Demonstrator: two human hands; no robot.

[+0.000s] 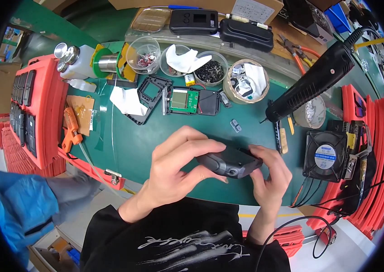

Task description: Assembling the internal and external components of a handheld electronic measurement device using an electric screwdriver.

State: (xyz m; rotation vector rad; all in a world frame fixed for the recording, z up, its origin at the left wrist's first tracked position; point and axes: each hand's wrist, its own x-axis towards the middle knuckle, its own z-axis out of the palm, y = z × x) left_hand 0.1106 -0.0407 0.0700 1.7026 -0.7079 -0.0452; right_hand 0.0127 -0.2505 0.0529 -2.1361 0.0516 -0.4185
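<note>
Between my two hands I hold a black handheld device housing [230,161] above the near edge of the green work mat. My left hand [178,163] grips its left end, thumb below and fingers on top. The fingers of my right hand [268,174] pinch its right end. A round socket shows on the side facing me. Beyond my hands lie an opened device with a green circuit board [183,99] and a black empty shell [144,99]. A small grey button piece [235,125] rests on the mat.
A black electric screwdriver [312,77] hangs at the right, near a small fan [324,156]. Tubs of small parts [210,68] line the back. At left are an orange glue gun [71,129] and a red tray [42,109] of black devices.
</note>
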